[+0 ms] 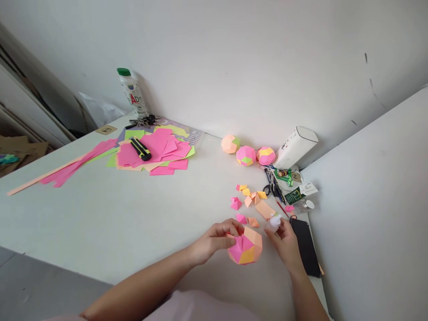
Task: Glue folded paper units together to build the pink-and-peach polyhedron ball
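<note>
My left hand (219, 238) grips the left side of a folded paper ball (249, 249) in pink, orange and peach, held low over the table. An opening shows at the top of the ball. In my right hand (286, 240), to the right of the ball, is a small whitish squeeze bottle (274, 222), its white tip pointing up; the fingers are closed round it. Just beyond both hands lie small folded paper pieces: a pink one (236, 203), a peach one (253, 222) and several orange ones (246, 191). A flat peach paper strip (265, 208) lies beside the bottle.
Three finished-looking paper balls (246, 155) stand by the wall near a white box (296, 147). Scissors (268, 188), pens and a black pouch (306, 247) line the right edge. Pink paper sheets (160, 147), a box cutter (140, 148) and a green-capped bottle (133, 93) are at left.
</note>
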`<act>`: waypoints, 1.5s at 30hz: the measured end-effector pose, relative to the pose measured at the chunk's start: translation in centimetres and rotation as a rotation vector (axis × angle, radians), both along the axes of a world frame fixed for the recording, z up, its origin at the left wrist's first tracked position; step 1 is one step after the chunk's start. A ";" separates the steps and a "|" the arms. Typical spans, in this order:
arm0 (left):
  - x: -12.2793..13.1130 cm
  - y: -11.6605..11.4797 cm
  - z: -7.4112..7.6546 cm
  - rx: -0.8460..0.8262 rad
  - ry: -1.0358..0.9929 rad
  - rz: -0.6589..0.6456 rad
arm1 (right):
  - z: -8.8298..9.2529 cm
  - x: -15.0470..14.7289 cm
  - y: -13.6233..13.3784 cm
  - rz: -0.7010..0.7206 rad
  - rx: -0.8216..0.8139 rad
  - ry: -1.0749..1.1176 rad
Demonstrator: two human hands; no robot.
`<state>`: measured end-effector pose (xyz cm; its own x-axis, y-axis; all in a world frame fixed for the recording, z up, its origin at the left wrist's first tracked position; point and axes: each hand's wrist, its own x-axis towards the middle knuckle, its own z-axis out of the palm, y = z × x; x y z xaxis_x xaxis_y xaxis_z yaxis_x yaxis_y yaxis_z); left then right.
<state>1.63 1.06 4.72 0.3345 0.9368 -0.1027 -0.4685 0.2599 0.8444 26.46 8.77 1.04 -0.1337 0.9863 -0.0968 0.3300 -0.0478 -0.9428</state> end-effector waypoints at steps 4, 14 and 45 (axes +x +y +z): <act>0.1 0.0 -0.2 0.046 0.053 -0.021 | 0.2 -0.2 -0.2 -0.018 0.080 -0.199; 0.4 -0.7 -0.1 0.328 0.379 -0.105 | 3.0 -0.3 -1.6 -0.080 0.599 -0.353; 0.6 0.2 -1.1 0.297 0.519 -0.251 | 2.0 -3.2 -5.0 0.557 -0.291 0.334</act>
<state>2.20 1.22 3.63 0.5233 0.8501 -0.0581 0.0640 0.0288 0.9975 23.27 3.73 3.06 -0.6788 0.7030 -0.2122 0.0745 -0.2216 -0.9723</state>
